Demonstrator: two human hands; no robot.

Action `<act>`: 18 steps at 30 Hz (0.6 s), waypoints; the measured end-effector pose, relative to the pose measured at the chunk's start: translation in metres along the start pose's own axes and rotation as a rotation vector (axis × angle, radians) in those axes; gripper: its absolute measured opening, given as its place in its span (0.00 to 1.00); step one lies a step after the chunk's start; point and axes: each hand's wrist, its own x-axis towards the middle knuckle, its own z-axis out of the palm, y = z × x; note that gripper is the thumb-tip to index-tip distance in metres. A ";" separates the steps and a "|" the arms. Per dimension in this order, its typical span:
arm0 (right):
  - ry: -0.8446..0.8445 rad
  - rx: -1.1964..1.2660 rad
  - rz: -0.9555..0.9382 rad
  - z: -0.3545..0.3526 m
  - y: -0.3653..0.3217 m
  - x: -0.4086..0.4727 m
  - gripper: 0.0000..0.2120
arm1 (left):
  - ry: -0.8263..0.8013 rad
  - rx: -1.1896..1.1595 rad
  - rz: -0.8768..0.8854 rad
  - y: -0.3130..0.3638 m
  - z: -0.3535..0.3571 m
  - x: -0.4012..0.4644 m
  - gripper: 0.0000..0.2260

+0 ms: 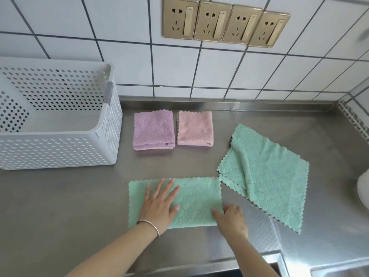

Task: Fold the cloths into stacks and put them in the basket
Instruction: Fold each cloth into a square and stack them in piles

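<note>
White basket (pixel 60 136) cut by the left edge, pale object (pixel 363 188) by the right, unidentifiable.

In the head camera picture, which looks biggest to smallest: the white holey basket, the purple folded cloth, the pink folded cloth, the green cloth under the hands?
1. White perforated plastic basket
2. Green cloth under both hands
3. Purple folded cloth and pink folded cloth: look alike, no ranking.

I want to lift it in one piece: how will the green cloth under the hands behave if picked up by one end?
The green cloth would probably droop and unfold, since the unfolded green cloths beside it lie rumpled and limp. It looks thin, so likely light. On the smooth steel counter it may slide when pushed.
</note>
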 end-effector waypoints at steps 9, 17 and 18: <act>-0.077 -0.024 0.085 -0.003 -0.006 -0.016 0.20 | -0.280 0.037 0.113 0.029 0.020 -0.001 0.33; 0.168 0.172 -0.137 0.004 -0.014 -0.039 0.04 | -0.166 -0.377 -0.022 0.051 -0.021 0.010 0.26; 0.208 0.173 -0.187 0.006 -0.017 -0.043 0.05 | -0.073 -0.577 -0.073 0.056 -0.029 0.012 0.21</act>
